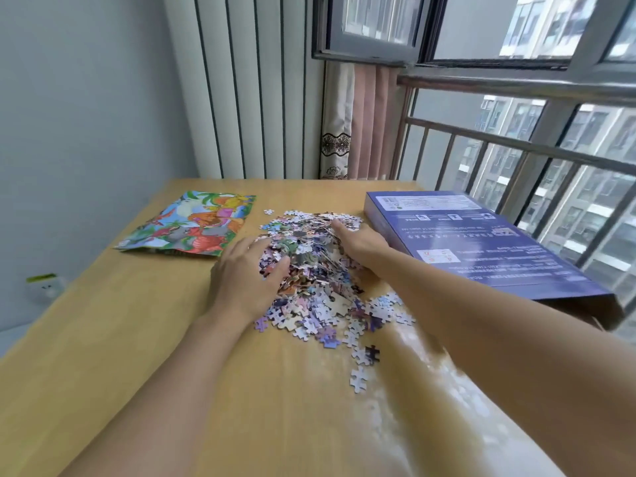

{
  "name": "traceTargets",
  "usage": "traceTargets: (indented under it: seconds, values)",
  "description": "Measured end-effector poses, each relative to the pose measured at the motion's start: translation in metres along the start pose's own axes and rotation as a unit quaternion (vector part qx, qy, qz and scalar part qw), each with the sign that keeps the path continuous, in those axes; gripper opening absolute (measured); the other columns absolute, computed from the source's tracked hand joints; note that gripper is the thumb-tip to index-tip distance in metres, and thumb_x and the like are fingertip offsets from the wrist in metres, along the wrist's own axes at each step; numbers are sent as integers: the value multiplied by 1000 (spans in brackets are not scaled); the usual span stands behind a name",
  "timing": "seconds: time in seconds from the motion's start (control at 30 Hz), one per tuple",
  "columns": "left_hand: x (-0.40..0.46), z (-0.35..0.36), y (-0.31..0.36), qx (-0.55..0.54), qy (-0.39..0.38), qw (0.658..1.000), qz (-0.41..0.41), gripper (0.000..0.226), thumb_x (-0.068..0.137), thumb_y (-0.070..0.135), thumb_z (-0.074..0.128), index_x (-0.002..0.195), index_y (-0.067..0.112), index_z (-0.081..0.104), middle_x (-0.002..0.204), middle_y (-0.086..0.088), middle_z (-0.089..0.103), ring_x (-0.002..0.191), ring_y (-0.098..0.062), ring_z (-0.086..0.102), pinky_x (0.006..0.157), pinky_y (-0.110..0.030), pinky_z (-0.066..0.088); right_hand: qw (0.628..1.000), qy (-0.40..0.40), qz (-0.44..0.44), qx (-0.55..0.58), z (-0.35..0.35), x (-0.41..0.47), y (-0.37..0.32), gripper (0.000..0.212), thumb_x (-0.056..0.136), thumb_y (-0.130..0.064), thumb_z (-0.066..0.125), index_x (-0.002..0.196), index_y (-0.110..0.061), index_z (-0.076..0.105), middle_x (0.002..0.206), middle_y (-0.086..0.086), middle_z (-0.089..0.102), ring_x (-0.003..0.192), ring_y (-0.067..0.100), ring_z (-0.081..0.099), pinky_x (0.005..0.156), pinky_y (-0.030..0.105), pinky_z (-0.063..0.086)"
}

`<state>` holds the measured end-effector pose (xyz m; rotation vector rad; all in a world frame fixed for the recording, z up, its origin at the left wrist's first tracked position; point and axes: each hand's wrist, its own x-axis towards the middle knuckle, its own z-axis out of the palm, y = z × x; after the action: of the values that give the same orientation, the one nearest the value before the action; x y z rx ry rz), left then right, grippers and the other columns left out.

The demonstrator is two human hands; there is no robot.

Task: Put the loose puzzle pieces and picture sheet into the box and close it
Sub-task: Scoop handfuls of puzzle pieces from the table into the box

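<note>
1. head view: your left hand point(246, 275) and right hand point(361, 244) cup the pile of puzzle pieces point(309, 259) at mid frame from both sides, fingers loosely curved and pressing in, nothing really pinched.
2. picture sheet point(192, 223) lies flat at upper left, well apart from the box point(481, 242) at right, which looks face down with its open end toward you.
3. risk imo: scoop too big a heap and bits spill off the table point(103, 356); strays near lower middle are easy to miss.
4. around: railing point(516, 146) and window behind; your right forearm lies between the pile and the box.
</note>
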<state>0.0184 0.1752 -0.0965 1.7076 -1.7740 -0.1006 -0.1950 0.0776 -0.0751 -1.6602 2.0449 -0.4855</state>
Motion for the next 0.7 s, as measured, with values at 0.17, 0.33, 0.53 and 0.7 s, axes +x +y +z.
traceTargets:
  seconds: [0.17,0.33,0.53,0.7]
  values:
    - [4,8,-5,-61,-10,997,-38,55,96,51,53,140,18,55,145,-7,52,136,-24,43,111,-35,32,997,16,-40,68,3,1,-7,61,97,-67,36,69,-14,46,70,4,50,58,17,48,54,26,36]
    - [13,10,-8,-130,25,989,-69,47,96,42,59,136,19,59,141,-2,56,131,-20,49,106,-29,35,991,85,-92,37,-19,35,-11,57,99,-62,38,68,-15,41,67,2,45,60,21,44,54,31,33]
    - [15,13,-7,-92,68,993,-32,41,95,34,60,132,15,62,134,-4,61,125,-21,53,103,-31,39,996,-71,-45,-13,-10,71,-16,92,91,-79,29,151,-10,40,157,14,38,141,34,39,115,44,33]
    - [15,17,-8,-72,41,996,-8,56,87,50,46,129,18,63,134,-1,60,125,-20,51,101,-30,38,988,-129,-82,-11,-11,43,-40,96,84,-86,34,151,-18,41,160,9,34,145,35,32,119,51,24]
